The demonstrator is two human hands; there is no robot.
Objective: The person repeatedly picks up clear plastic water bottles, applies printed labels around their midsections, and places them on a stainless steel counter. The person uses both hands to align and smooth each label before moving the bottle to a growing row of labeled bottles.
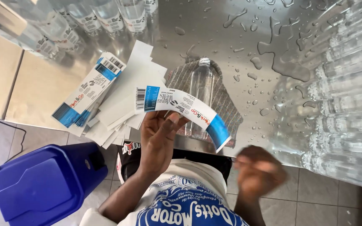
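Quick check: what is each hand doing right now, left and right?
Left hand: fingers closed on a blue-and-white label strip.
Right hand: motion-blurred, holds nothing visible; open or closed cannot be told.

— What is blurring? 
— The right hand (258, 171) is smearing, so its fingers are not showing clearly.
— And getting cut off? 
— The blue bin (47, 184) is running off the bottom edge; the labelled bottles (105, 14) are losing their tops at the upper edge.
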